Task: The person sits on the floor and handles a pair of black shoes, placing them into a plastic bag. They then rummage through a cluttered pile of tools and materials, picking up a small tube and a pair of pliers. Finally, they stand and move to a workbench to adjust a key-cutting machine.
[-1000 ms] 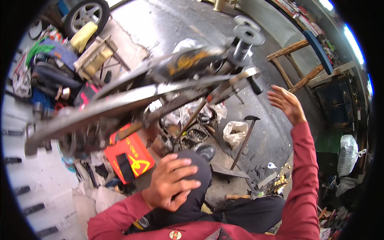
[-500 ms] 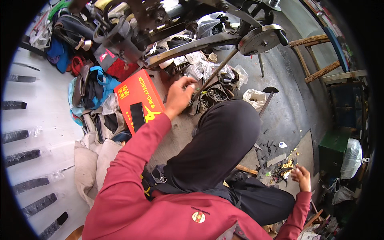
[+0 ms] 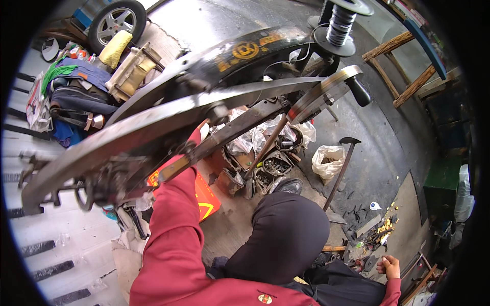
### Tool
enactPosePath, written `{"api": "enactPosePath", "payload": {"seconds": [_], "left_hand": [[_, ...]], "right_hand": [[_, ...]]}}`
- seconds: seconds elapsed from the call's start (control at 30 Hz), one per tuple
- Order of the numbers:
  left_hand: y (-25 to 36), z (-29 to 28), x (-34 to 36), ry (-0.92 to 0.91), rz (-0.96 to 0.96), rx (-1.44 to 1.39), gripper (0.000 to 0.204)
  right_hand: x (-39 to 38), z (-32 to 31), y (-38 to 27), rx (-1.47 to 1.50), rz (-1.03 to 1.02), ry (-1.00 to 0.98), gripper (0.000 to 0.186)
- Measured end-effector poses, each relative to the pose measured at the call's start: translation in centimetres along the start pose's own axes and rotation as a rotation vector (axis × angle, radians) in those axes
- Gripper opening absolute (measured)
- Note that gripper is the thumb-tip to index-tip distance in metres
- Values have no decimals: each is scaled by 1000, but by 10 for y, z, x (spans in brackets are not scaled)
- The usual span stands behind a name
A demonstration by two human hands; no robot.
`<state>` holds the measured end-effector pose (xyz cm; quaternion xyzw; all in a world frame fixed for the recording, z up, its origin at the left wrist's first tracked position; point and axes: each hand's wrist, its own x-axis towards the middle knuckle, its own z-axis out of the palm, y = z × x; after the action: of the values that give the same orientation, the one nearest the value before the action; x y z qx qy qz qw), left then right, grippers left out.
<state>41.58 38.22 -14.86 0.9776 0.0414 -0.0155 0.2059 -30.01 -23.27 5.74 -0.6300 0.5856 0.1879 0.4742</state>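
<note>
My left arm in a red sleeve (image 3: 176, 224) reaches forward beneath a black hand-cranked sewing machine (image 3: 245, 51). Only a sliver of my left hand (image 3: 204, 130) shows behind the machine's metal arm, beside plastic bags (image 3: 245, 143); its fingers are hidden. A red box (image 3: 206, 199) lies under my forearm, partly covered. Low at the right, beyond my bent knee, my right hand (image 3: 389, 266) hangs with its fingers curled in; whatever they hold, if anything, cannot be seen. The machine carries a thread spool (image 3: 341, 26) and a wheel with a black crank handle (image 3: 359, 92).
Open containers of small parts (image 3: 275, 167) stand ahead of my knee. A cobbler's anvil on a post (image 3: 339, 176) rises beside a white bag (image 3: 326, 162). Scraps (image 3: 385, 227) litter the floor at right. A wooden stool (image 3: 400, 71), a car wheel (image 3: 116, 26) and heaped cloths (image 3: 84, 76) lie farther off.
The view has tipped forward, bringing more of the machine into sight. My left hand has moved forward from beside the red box to behind the machine. My right hand's fingers look more closed.
</note>
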Motion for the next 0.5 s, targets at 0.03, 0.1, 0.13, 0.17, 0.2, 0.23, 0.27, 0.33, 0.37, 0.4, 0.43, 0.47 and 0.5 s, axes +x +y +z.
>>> {"api": "enactPosePath", "payload": {"seconds": [0.03, 0.1, 0.13, 0.17, 0.2, 0.23, 0.27, 0.33, 0.37, 0.4, 0.43, 0.47, 0.5], "left_hand": [[4, 0, 2, -30, -30, 22, 53], [11, -2, 7, -57, -62, 43, 55], [14, -4, 9, -68, -77, 47, 57], [17, -6, 11, -78, -85, 52, 58], [19, -9, 13, -90, -89, 52, 60], [22, -11, 15, -101, -93, 56, 61], [24, -14, 15, -112, -97, 61, 63], [29, -21, 16, -131, -97, 51, 66], [32, -26, 16, -143, -98, 49, 67], [34, -29, 15, -156, -103, 45, 69], [37, -32, 15, -168, -106, 38, 71], [39, -34, 15, -179, -113, 35, 73], [40, -34, 14, -198, -126, 29, 74]], "right_hand": [[1, 2, -3, 8, 6, -3, 35], [1, 4, -7, -7, 19, -6, 35], [2, 5, -8, 6, 14, -10, 35], [2, 6, -8, -10, 22, -6, 35], [2, 6, -8, -10, 24, -5, 35], [1, 6, -7, -10, 26, -5, 35], [1, 7, -5, -1, 32, -2, 35], [0, 7, -1, -10, 28, 10, 36], [0, 9, 1, -1, 8, 21, 34], [0, 9, 3, -4, -3, 12, 34], [-1, 10, 4, 7, 10, 11, 33], [-1, 11, 4, 30, 8, 8, 33], [-2, 12, 5, -7, 9, 29, 31]]}}
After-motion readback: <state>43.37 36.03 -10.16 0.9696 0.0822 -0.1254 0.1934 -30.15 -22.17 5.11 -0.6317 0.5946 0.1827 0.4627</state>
